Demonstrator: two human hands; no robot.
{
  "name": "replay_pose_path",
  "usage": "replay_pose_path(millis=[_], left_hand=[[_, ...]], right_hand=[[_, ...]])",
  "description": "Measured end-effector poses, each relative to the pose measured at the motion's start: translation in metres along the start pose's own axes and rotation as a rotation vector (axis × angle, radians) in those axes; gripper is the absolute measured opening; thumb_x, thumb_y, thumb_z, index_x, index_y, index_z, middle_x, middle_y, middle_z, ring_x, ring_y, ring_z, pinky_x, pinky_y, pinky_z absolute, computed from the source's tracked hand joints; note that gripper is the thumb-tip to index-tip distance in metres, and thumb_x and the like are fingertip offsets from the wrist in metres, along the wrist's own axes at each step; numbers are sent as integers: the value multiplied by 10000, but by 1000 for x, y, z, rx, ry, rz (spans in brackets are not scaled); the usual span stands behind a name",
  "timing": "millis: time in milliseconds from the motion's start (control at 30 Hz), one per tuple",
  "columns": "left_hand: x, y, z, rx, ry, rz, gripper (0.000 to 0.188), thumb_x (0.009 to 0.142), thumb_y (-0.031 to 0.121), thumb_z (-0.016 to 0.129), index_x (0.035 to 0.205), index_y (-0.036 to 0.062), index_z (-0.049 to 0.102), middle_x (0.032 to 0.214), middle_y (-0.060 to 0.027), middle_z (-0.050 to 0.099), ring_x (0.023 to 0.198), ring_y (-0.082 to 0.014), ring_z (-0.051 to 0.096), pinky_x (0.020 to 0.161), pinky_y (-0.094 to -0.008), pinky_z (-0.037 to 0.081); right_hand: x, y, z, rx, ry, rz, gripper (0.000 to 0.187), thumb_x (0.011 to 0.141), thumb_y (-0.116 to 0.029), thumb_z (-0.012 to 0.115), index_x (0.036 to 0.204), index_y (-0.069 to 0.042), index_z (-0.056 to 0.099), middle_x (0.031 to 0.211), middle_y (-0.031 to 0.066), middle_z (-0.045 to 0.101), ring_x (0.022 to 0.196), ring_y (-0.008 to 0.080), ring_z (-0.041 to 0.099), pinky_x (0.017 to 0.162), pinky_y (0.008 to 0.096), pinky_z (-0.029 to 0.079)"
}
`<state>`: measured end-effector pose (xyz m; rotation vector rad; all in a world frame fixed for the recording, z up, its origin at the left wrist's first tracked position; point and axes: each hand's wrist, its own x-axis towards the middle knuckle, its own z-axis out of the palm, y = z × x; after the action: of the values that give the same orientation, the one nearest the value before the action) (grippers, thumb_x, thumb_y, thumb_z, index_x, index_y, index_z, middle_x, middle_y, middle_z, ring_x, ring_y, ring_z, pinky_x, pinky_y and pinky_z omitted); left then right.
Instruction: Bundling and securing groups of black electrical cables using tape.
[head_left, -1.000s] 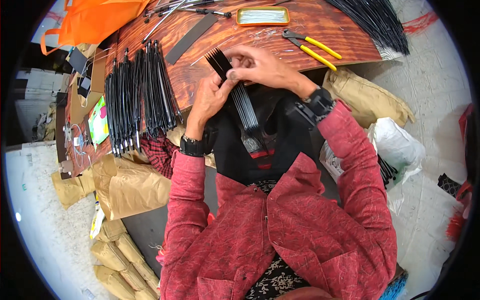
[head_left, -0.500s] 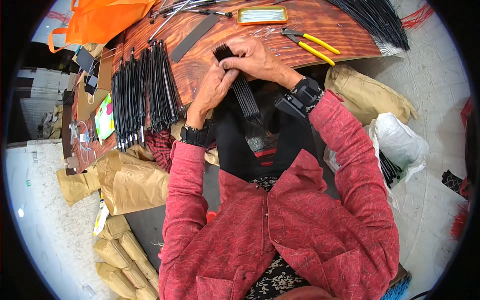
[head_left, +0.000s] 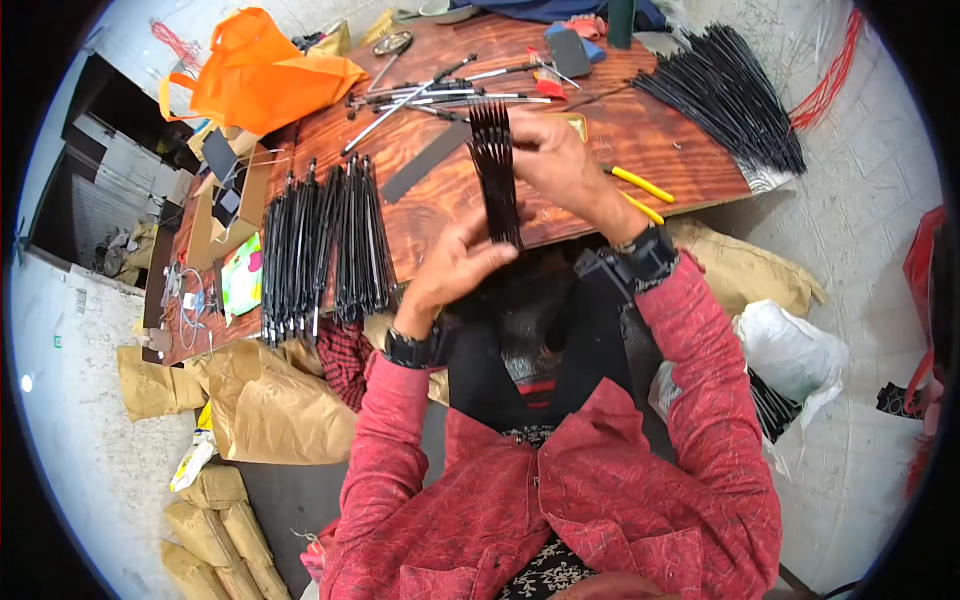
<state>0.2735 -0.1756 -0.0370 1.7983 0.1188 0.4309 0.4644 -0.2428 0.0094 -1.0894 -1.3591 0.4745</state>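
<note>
Across the wooden surface, rods lie at ten o'clock, pliers at two. Your bundle, at twelve, has just come up nearly upright, apparently now borne by your right hand, its grip closed around the upper part; whether your left hand, by the lower end, grasps it I cannot tell.

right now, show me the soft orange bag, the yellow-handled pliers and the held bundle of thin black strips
Soft orange bag [head_left: 255, 88], head view, its body
Yellow-handled pliers [head_left: 643, 184], head view, upper handle
Bundle of thin black strips [head_left: 496, 174], head view, its middle
</note>
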Motion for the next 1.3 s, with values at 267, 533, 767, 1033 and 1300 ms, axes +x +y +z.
replay_pose_path(millis=[267,533,767,1033,1300], left_hand=[[-12,-25,13,-6,84,-75,272,1007,118,581,1237,-23,619,1157,-87,697,1075,-163,633,939,-307,504],[-14,-35,40,14,317,-64,101,981,60,603,990,-18,668,842,2,654,810,-66,560,742,-253,476],[-22,-58,46,144,438,-86,246,951,77,646,739,-6,553,645,56,454,632,-46,386,535,-276,336],[-22,-58,55,62,456,-79,223,939,82,643,767,-8,533,674,48,450,606,-52,369,519,-278,323],[-15,25,8,-352,223,-105,315,1006,221,600,1220,-9,622,960,-66,672,708,-111,608,639,-235,478]], right_hand=[[-20,-5,10,116,-77,252,251,1001,-221,626,1104,-5,699,971,32,716,876,79,647,768,247,536],[-38,19,31,763,-88,353,351,1046,-328,541,1189,-14,602,969,66,704,805,124,668,712,273,568],[-44,16,34,977,-86,484,422,1046,-417,517,1195,-27,582,920,48,668,737,130,645,698,263,565],[-51,22,39,771,-95,360,416,1011,-431,589,1114,-29,607,842,12,624,685,87,593,659,217,520],[-69,21,39,447,-203,422,355,999,-369,630,1013,-15,615,744,18,622,633,101,615,625,223,523]])
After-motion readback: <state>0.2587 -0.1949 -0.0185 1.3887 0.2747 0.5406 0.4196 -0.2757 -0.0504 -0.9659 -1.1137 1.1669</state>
